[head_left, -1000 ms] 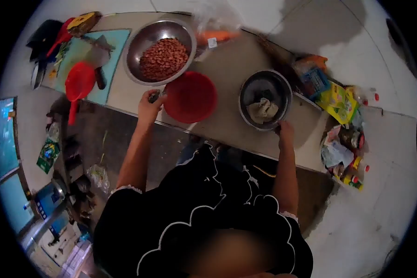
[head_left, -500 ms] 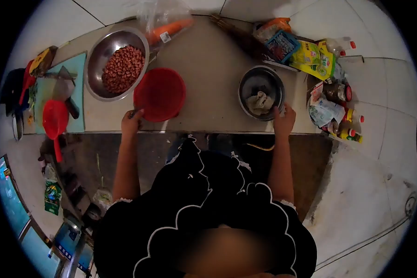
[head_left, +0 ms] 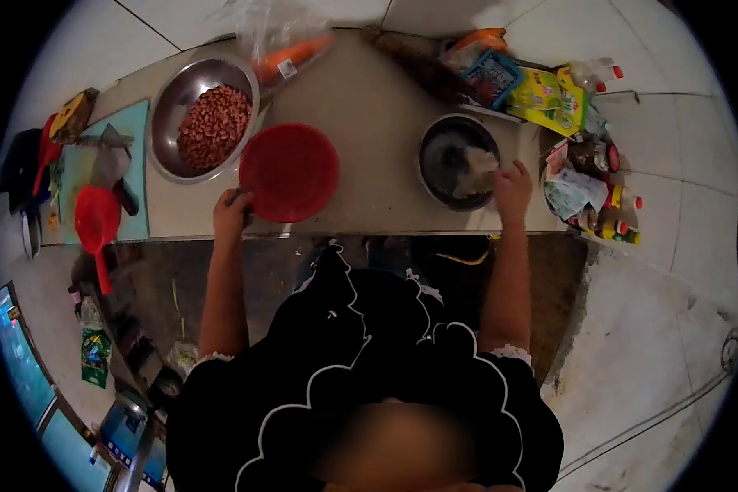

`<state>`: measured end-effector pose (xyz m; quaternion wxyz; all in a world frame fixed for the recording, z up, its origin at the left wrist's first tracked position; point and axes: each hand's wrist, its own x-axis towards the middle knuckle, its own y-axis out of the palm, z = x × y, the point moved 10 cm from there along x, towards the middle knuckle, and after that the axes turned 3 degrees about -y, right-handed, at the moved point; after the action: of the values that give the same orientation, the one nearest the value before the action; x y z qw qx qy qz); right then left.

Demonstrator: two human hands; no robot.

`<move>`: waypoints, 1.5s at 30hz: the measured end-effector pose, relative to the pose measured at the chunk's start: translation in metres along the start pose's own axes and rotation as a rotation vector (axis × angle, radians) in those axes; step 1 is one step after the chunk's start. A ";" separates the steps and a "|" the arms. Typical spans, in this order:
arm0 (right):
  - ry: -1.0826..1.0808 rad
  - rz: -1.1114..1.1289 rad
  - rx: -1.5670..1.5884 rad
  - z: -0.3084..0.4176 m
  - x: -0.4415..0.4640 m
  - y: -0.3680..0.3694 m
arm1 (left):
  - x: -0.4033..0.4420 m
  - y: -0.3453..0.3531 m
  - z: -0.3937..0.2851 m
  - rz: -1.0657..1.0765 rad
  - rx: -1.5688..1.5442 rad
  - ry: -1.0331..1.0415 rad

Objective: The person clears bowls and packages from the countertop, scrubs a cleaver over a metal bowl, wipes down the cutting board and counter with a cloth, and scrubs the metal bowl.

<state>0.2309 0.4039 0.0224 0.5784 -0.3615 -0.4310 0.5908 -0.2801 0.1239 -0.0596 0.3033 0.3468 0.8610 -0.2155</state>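
Observation:
A red plastic basin (head_left: 289, 174) is at the counter's front edge, left of centre. My left hand (head_left: 233, 210) is closed on its lower left rim. To the right is a dark round bowl (head_left: 444, 164) with a light metallic rim. My right hand (head_left: 512, 187) is at the bowl's right side, its fingers pinched on a crumpled greyish cloth (head_left: 477, 170). The cloth is smeared by motion and lies over the right part of the bowl. Whether it still touches the bowl's inside, I cannot tell.
A steel bowl of reddish peanuts (head_left: 213, 127) stands behind the basin. On the left, a light-blue cutting board (head_left: 138, 197) bears a cleaver (head_left: 111, 164) and a red strainer (head_left: 97, 217). Seasoning packets (head_left: 547, 101) and bottles (head_left: 623, 197) crowd the right side.
My right hand has moved from the bowl's rim slightly right and pulled the cloth up and rightward. The red basin has shifted a little right and looks slightly larger.

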 end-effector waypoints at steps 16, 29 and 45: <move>0.405 0.069 0.398 -0.065 -0.029 0.062 | -0.005 0.044 -0.024 0.150 -0.126 0.022; 0.936 0.099 1.121 -0.180 -0.122 0.050 | -0.033 0.127 -0.047 0.283 -0.201 -0.061; 0.598 0.141 0.533 -0.252 -0.154 0.032 | -0.044 0.299 -0.040 0.614 0.041 -0.022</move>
<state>0.4629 0.2751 -0.1112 0.7098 -0.3835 -0.0497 0.5888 -0.0522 0.3255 -0.0489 0.3566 0.5945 0.7080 -0.1347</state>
